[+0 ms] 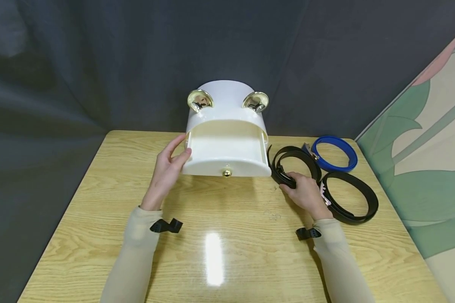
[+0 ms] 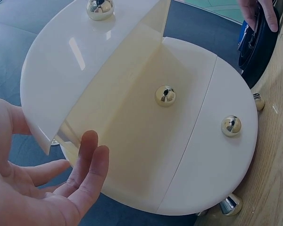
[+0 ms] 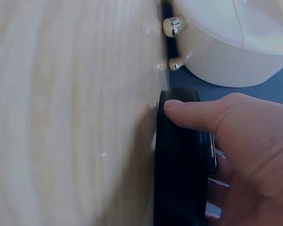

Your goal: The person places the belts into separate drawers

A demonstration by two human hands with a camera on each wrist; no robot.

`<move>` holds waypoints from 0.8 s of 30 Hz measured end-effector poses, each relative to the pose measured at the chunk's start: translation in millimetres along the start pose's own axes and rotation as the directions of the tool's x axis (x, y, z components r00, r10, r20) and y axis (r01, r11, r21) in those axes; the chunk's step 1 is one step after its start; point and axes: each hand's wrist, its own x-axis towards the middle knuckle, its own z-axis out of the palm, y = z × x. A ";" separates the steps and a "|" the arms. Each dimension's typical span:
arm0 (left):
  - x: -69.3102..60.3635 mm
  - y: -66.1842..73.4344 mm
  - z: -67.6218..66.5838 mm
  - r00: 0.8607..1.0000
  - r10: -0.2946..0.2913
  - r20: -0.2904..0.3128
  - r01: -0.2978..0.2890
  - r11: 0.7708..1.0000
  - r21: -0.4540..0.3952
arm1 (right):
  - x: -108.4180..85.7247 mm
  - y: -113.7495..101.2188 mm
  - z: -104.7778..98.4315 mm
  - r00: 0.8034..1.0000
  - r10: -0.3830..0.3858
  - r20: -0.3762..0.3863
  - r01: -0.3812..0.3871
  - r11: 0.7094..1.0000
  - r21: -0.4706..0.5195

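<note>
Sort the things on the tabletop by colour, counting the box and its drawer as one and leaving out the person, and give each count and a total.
Black: 2 (held belt, loose belt)
Blue: 1 (blue belt)
White: 1 (drawer box)
Total: 4

A flat table with a light yellow-brown wood-grain surface [image 1: 258,269] shows an elongated white light reflection [image 1: 214,259] toward its near side and small faint marks [image 1: 274,216] right of centre. A dark grey-blue fabric curtain [image 1: 136,63] with visible folds extends behind the table and along its left side. A pale beige panel [image 1: 421,151], decorated with green leaf shapes and pink petal shapes, borders the right side.
</note>
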 end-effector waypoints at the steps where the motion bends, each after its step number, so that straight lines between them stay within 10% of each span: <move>1: 0.0 0.1 -0.2 1.000 -0.002 0.000 0.002 1.000 0.001 | 0.1 -0.1 0.3 1.000 -0.007 -0.008 0.007 1.000 0.002; 24: -6.5 10.0 -8.1 0.994 -0.044 0.097 0.040 0.998 0.041 | -1.7 -7.2 -11.4 0.999 0.029 0.027 -0.030 0.999 0.022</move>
